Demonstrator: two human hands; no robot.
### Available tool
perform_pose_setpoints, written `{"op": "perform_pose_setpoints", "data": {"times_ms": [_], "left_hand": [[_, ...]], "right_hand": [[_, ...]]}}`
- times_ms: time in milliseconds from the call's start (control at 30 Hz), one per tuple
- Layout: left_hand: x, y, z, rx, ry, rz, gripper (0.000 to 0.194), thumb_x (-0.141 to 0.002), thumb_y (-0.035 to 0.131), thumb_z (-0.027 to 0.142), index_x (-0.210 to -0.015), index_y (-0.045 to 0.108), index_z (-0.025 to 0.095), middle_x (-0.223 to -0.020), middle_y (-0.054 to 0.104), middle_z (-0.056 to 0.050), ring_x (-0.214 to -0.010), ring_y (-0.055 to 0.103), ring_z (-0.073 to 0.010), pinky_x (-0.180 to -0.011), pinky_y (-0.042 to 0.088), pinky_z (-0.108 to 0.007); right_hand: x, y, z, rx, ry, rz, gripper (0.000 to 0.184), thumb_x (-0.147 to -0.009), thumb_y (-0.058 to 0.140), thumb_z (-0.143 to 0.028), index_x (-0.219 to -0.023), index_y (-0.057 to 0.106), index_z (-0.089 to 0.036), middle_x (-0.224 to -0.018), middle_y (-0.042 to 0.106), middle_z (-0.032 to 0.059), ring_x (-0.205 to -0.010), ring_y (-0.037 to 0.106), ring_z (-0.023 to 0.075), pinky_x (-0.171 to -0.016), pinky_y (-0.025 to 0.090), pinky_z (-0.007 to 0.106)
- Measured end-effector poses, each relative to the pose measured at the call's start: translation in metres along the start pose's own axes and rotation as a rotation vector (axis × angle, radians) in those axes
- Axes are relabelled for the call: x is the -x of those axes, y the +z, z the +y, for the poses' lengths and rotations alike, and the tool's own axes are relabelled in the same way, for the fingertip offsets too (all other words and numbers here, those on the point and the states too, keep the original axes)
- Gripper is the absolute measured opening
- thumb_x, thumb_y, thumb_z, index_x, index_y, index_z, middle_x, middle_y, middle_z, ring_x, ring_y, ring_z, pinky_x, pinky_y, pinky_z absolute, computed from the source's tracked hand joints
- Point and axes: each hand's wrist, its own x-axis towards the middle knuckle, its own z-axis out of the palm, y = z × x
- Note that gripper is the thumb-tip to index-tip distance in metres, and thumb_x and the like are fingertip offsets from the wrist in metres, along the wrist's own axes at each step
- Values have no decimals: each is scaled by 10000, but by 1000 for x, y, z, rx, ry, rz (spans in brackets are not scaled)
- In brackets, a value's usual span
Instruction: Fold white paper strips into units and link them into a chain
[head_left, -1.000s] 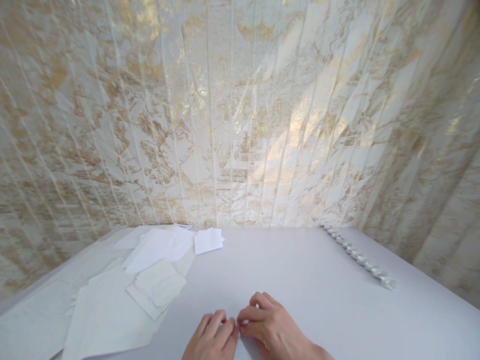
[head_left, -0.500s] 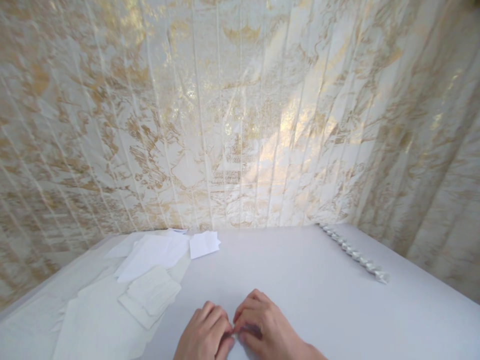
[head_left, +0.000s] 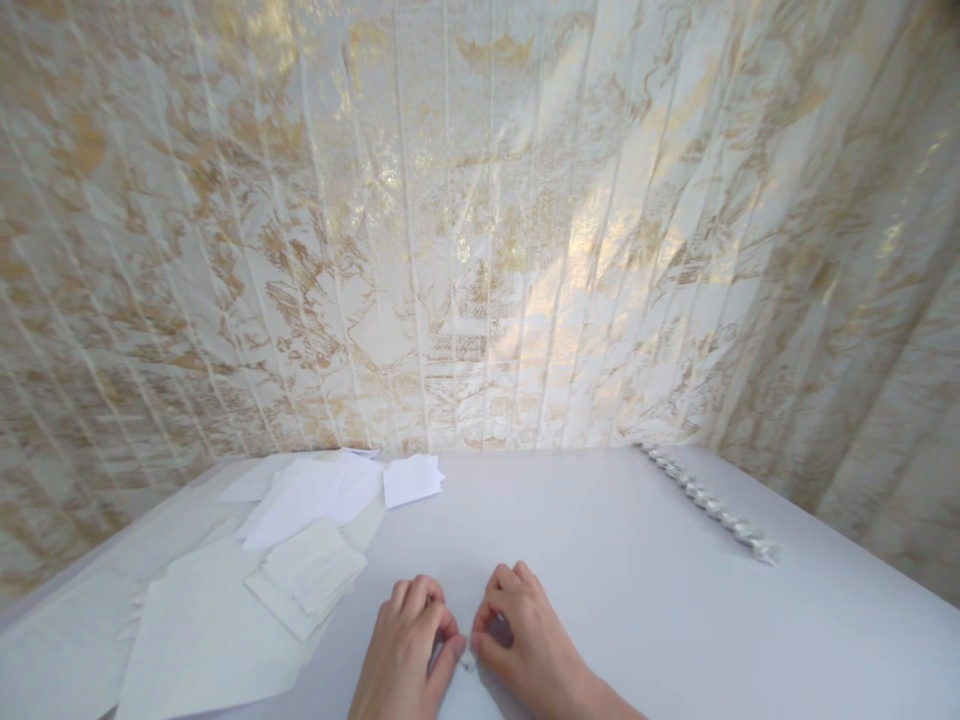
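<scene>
At the near middle of the table, a small folded piece of white paper (head_left: 469, 658) shows between my two hands, mostly covered by the fingers. My left hand (head_left: 411, 640) has its thumb and curled fingers pinched on the left side of it. From the right, my right hand (head_left: 525, 638) pinches it with thumb and forefinger, the other fingers bent. How the paper is folded is too small to make out.
Loose white sheets (head_left: 225, 610) and a stack of small paper pieces (head_left: 315, 570) cover the left side. A small folded paper (head_left: 412, 480) lies at the back. A zigzag silvery-white folded chain (head_left: 709, 502) lies at the right. A patterned curtain (head_left: 480, 250) hangs behind the table.
My hands have moved slightly away from me and a little apart, so more of the small paper shows between them. The view has shifted slightly.
</scene>
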Motion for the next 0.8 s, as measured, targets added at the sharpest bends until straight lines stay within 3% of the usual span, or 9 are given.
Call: {"op": "perform_pose_setpoints", "data": {"times_ms": [300,467,633,733,800], "left_hand": [[-2,3,-2,20,-77,-7,152,-778,578,89,-840,646,209,-1017,608,-51,-1023,537,-270,-860,406,-405],[-3,-3,1,44,36,-34,256,-827,549,98,-992,667,253,-1082,623,-43,-1048,525,-260,-869,409,-386],[0,-6,-4,96,105,-37,159,-820,552,112,-876,628,239,-994,639,-32,-986,530,-252,-848,408,-363],[1,-3,-7,260,72,27,81,-863,526,199,-804,563,241,-886,614,-17,-900,533,-234,-820,418,-341],[2,-1,-7,414,21,39,138,-913,497,305,-800,545,242,-837,579,-4,-849,537,-218,-802,428,-320]], "right_hand": [[0,1,6,-29,-6,-15,262,-660,537,10,-807,614,-192,-877,617,11,-914,519,205,-838,354,325],[-1,-1,8,-68,-8,-15,313,-620,529,19,-844,618,-181,-887,614,20,-919,524,204,-856,363,323],[-1,-3,11,-97,-51,-27,276,-685,546,8,-847,653,-189,-908,619,23,-938,529,206,-877,365,330],[0,-6,13,-161,-75,-52,199,-726,623,-38,-846,656,-193,-918,626,19,-952,543,208,-918,359,344],[1,-6,14,-226,-92,-71,234,-703,695,-69,-895,644,-192,-935,632,18,-940,553,207,-896,381,331]]}}
